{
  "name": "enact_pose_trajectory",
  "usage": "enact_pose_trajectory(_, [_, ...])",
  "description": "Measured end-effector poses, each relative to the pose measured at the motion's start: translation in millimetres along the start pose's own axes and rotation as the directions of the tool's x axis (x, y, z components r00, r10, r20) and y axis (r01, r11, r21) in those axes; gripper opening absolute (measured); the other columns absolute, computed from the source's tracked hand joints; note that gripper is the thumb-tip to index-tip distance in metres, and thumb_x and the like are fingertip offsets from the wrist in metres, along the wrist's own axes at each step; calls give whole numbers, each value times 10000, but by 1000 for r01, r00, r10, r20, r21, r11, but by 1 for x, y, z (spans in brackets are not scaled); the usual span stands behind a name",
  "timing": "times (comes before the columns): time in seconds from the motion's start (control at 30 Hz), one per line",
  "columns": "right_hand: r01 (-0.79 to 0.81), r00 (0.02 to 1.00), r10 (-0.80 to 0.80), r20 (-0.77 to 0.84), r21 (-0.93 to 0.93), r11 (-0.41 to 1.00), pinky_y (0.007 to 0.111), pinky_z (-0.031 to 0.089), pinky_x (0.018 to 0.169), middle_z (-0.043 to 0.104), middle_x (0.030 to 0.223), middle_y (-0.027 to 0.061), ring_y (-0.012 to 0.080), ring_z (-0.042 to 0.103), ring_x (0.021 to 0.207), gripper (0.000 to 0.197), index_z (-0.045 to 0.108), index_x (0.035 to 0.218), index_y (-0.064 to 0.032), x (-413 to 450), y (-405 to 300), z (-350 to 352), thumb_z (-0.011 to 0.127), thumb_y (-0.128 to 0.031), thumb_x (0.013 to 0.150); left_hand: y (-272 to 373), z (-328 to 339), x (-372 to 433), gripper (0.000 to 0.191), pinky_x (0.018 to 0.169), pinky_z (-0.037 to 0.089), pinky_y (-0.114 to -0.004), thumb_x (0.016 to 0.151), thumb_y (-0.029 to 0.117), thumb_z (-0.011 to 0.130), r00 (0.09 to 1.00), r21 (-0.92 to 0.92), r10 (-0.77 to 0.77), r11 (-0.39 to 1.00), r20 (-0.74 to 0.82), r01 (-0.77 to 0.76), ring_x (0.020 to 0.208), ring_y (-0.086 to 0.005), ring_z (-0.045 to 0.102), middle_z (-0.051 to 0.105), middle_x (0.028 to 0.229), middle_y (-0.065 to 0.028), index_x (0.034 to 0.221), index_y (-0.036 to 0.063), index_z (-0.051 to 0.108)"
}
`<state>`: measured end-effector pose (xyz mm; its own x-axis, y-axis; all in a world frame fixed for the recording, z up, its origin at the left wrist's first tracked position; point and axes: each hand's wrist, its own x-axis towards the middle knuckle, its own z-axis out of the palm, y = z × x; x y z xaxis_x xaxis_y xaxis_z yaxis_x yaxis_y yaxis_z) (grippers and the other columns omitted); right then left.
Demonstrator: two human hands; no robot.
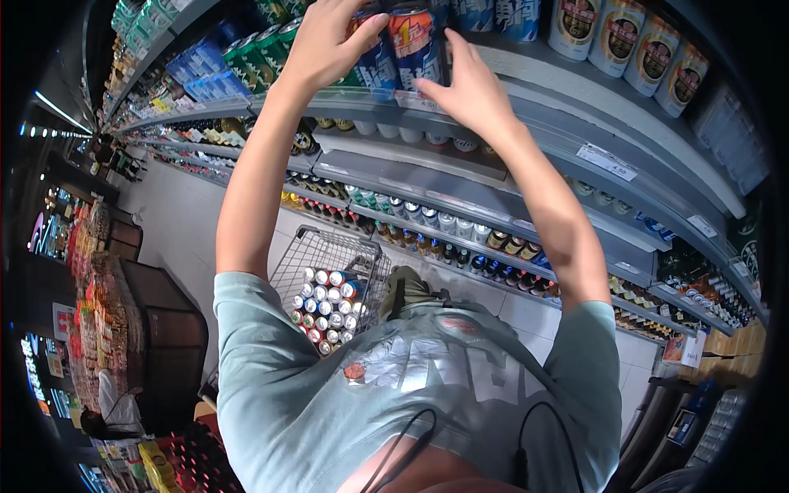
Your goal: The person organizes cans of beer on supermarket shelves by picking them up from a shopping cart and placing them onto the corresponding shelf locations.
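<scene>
Both my hands are raised at a shelf of drink cans, at the top of the view. My left hand (333, 40) is beside the left of two front blue-and-orange cans, its thumb in front of that can. The upper edge of the picture cuts off its fingertips, and I cannot tell whether it touches the can. My right hand (471, 80) has thumb and fingers spread at the right side of the other blue-and-orange can (414, 46). A gap shows between this hand and the can. Both cans stand upright at the shelf's front edge.
Green cans (262, 55) stand left on the shelf, white-and-gold cans (635, 49) right. Price labels (607, 161) line the shelf edge. Lower shelves hold cans and bottles (431, 215). A wire shopping cart (290, 246) with several cans stands below left. A person (114, 403) is at far left.
</scene>
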<state>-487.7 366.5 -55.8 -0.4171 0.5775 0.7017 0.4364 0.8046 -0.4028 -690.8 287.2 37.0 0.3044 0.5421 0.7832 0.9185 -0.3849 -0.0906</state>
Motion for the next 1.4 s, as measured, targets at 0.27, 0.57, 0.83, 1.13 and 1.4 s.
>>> enact_pose_trajectory(0.27, [-183,966,35,257,578,796,277,468,772,629,878,70,125,595,822,194,605,1075,-18,-120,9,-40,548,-155,950,50,19,-233,227,665,398,-225,976,4,403,766,-484,-587,767,-262,421,728,-93,494,531,832,-63,1195,-2,465])
enact_pose_trajectory(0.57, [-854,520,651,553,359,377,240,387,540,494,660,14,90,473,574,271,538,851,-32,-397,156,4,411,-220,1001,109,66,-504,281,779,452,-453,927,63,444,-88,89,-992,-79,92,993,845,-378,604,589,904,-219,1200,27,386])
enact_pose_trajectory(0.83, [-986,141,724,675,34,161,244,396,508,486,665,-2,99,505,565,188,528,862,-81,-532,153,-45,371,-134,950,97,118,-627,442,879,440,-464,758,87,646,143,358,-850,359,508,862,1036,-373,524,582,1081,-180,1169,38,492])
enact_pose_trajectory(1.13, [-934,-352,877,328,-184,-306,374,491,708,606,944,88,214,617,847,379,522,1195,-84,-552,105,-107,445,-354,940,84,197,-685,558,995,388,-413,720,245,718,44,443,-565,690,824,573,1213,-268,471,561,1217,-85,1217,99,511])
enact_pose_trajectory(1.4, [-885,-408,814,414,-398,-242,298,472,665,571,937,42,144,556,775,271,546,1160,-63,-511,30,-72,498,-247,967,80,235,-718,306,1069,284,-434,900,233,507,3,461,-481,842,877,279,1243,-291,449,583,1231,-93,1156,104,616])
